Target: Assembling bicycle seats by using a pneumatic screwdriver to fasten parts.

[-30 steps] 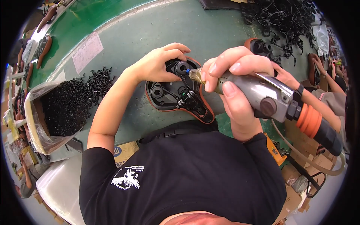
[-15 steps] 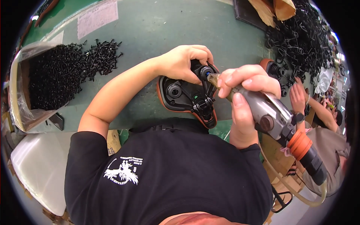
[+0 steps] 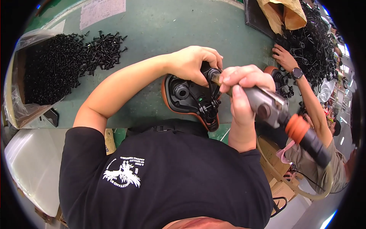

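An upside-down bicycle saddle (image 3: 187, 101), brown at the rim with a black underside and black wire rails, lies on the green table (image 3: 160, 30) close to my chest. My left hand (image 3: 194, 63) presses on its far end and pinches a black fitting there. My right hand (image 3: 242, 95) grips a grey pneumatic screwdriver (image 3: 267, 108) with an orange collar and black hose end; its tip meets the fitting under my left fingers.
A large pile of black screws (image 3: 61, 61) spills from a plastic-lined box (image 3: 15, 107) at the left. A co-worker's hand (image 3: 284, 57) with a wristwatch works at the right beside a heap of black wire rails (image 3: 316, 42) and a brown paper bag (image 3: 284, 13).
The view has shifted, so the saddle and both hands sit lower and further right in the picture. Both hands keep their hold; the screwdriver stays at the fitting.
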{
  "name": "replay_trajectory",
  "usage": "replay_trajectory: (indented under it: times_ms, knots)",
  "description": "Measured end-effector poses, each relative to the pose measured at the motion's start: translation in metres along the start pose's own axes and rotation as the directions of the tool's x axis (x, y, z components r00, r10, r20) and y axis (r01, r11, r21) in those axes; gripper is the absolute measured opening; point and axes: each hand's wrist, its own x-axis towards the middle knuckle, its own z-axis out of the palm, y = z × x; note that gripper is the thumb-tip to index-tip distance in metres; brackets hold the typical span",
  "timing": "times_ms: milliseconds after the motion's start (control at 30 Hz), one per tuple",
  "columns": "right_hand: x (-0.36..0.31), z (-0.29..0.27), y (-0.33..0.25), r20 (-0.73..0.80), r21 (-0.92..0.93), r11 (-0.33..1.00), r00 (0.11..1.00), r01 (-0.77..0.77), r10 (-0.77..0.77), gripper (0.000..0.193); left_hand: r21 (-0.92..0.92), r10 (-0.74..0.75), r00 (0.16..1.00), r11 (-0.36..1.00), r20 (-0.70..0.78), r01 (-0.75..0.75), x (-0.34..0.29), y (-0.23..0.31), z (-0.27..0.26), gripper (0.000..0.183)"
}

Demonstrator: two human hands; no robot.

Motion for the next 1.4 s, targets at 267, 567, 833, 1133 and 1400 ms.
replay_trajectory:
  times_ms: [267,567,833,1133,1400]
  knots:
    - [-0.008,-0.004,-0.006,0.029,-0.04,0.997,0.998,0.063,-0.062,0.035,0.078,0.01,0.999,0.997,-0.031,-0.008,-0.005,0.012,0.001,0.04]
    - [-0.098,-0.081,-0.042,-0.734,0.184,0.961,0.622,-0.205,0.273,0.024,0.004,-0.082,0.196,0.916,-0.977,0.402,-0.093,0.001,-0.182,0.046]
    - [-0.142,-0.121,-0.012,-0.837,0.137,0.845,0.397,-0.517,0.378,0.016,0.431,-0.347,0.706,0.602,-0.617,0.672,-0.169,0.061,-0.124,0.021]
    - [-0.092,-0.06,0.019,-0.342,0.332,0.798,0.724,-0.503,0.599,0.02,0.609,-0.163,0.74,0.468,-0.653,0.64,-0.181,0.046,-0.063,0.018]
    - [-0.098,-0.039,0.006,0.319,0.129,0.544,0.554,-0.829,0.769,0.029,0.547,-0.075,0.659,0.493,-0.748,0.677,-0.184,0.027,-0.049,0.016]
